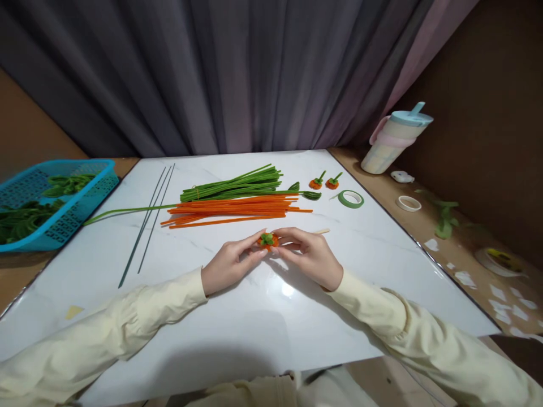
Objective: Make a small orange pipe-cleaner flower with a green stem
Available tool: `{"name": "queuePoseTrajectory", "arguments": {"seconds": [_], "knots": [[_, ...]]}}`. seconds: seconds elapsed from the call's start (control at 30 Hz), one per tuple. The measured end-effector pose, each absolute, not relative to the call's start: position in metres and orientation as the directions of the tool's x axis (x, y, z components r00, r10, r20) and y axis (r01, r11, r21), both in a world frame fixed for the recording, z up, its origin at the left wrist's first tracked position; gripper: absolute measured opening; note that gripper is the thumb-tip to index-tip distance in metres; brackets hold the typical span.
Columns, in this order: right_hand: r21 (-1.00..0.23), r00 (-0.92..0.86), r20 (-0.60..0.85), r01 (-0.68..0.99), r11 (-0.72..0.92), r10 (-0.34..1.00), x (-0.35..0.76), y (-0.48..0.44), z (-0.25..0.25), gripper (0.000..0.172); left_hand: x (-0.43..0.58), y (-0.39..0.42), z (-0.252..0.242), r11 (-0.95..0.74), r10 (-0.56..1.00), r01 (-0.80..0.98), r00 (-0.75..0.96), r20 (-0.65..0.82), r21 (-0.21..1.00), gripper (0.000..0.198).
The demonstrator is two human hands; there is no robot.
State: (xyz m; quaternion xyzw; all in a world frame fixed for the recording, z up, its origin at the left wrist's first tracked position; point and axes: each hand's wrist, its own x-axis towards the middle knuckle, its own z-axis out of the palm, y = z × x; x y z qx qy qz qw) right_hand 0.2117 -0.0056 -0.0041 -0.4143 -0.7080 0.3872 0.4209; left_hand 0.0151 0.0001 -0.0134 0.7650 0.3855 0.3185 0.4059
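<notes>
My left hand (231, 261) and my right hand (307, 252) meet at the middle of the white marble board (254, 316). Their fingertips pinch a small orange pipe-cleaner piece with a green centre (267, 241) from both sides. A pale wooden stick (321, 230) pokes out beyond my right hand's fingers. Just behind the hands lie a bundle of orange pipe cleaners (233, 210) and a bundle of green pipe cleaners (233, 185). Two finished small orange pieces with green stems (324, 181) sit further back on the right.
A roll of green tape (350, 198) lies right of the bundles. Thin dark wires (148, 223) lie on the left. A blue basket (85, 206) with green leaves stands at the far left. A pastel tumbler (396, 141), a white tape roll (408, 203) and paper scraps (496, 294) occupy the right side.
</notes>
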Motion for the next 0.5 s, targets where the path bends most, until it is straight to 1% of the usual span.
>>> {"name": "queuePoseTrajectory", "arguments": {"seconds": [0.13, 0.23, 0.3, 0.4, 0.5], "knots": [[-0.903, -0.316, 0.279, 0.234, 0.36, 0.907, 0.2115, -0.0055, -0.0038, 0.026, 0.0154, 0.0015, -0.0126, -0.344, 0.858, 0.31, 0.488, 0.162, 0.886, 0.038], [-0.881, -0.34, 0.336, 0.216, 0.42, 0.879, 0.2106, -0.0062, -0.0048, 0.028, 0.0157, 0.0012, -0.0118, -0.334, 0.857, 0.299, 0.491, 0.156, 0.894, 0.036], [-0.857, -0.338, 0.371, 0.234, 0.459, 0.865, 0.2105, -0.0065, -0.0052, 0.027, 0.0159, 0.0006, -0.0115, -0.312, 0.855, 0.273, 0.497, 0.145, 0.91, 0.038], [-0.82, -0.332, 0.406, 0.278, 0.5, 0.851, 0.2116, -0.0063, -0.0044, 0.027, 0.0162, 0.0004, -0.01, -0.213, 0.859, 0.176, 0.503, 0.098, 0.961, 0.042], [-0.795, -0.344, 0.444, 0.275, 0.541, 0.828, 0.2135, -0.0053, -0.0028, 0.027, 0.0167, 0.0013, -0.0066, -0.05, 0.868, 0.05, 0.496, 0.019, 0.998, 0.04]]}}
